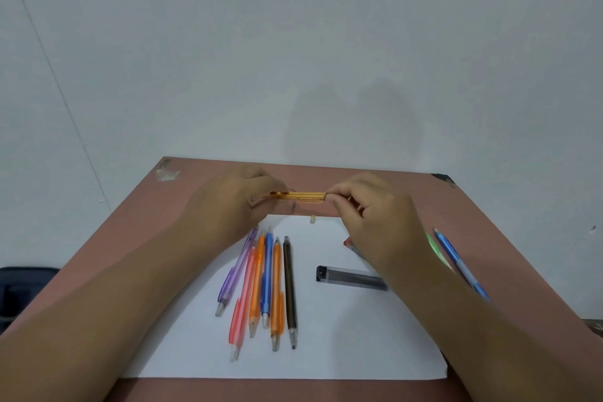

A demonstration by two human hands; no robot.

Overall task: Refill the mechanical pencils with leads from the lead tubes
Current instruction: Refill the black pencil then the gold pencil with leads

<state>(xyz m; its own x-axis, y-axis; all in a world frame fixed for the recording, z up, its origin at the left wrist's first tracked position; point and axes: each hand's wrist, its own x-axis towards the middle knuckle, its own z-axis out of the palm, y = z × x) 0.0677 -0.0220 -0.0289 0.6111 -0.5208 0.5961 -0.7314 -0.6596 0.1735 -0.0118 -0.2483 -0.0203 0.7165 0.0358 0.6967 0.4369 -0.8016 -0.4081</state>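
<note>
Both forearms reach in from the bottom corners. My left hand has its grip pinching one end of the orange pencil, held level above the table's far edge; my right hand pinches the other end with fingertips. Six more pencils lie side by side on white paper, a dark lead tube to their right, a blue pencil past my right wrist. Plain pale wall behind the reddish table.
</note>
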